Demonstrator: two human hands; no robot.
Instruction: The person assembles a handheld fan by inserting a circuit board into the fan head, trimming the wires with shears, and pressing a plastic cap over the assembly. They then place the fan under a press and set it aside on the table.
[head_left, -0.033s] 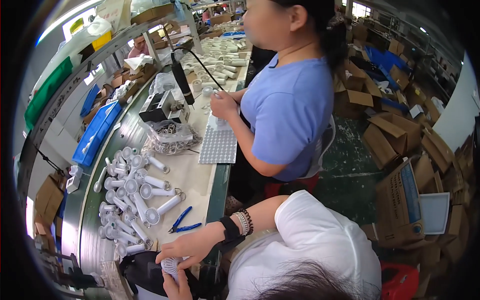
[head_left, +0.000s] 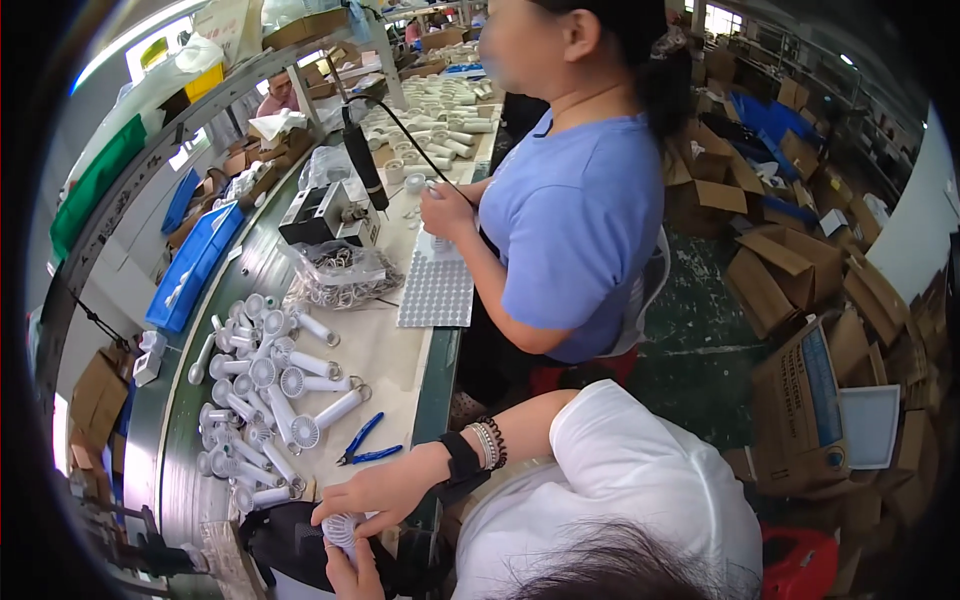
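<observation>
Fingers (head_left: 336, 506) of my right hand (head_left: 388, 490) are clamping the small white fan (head_left: 341, 531) from above, thumb on one side of its round head, while those of my left hand (head_left: 354, 577) are gripping it from below, just beside some black cloth (head_left: 285, 540). I'm judging it light and stiff, its smooth plastic probably inclining to slip; the thin grille ribs are looking easiest to crack, so I'm favouring the solid rim or the handle, though my hands are hiding the handle. Since the earlier frame, both hands and the fan are showing hardly any change. Farther along the surface (head_left: 402, 357), the blue cutters (head_left: 368, 441) and the piled fans (head_left: 262, 375) are lying as before; beyond, only the blue-shirted co-worker (head_left: 583, 225) is leaning slightly more leftward.
</observation>
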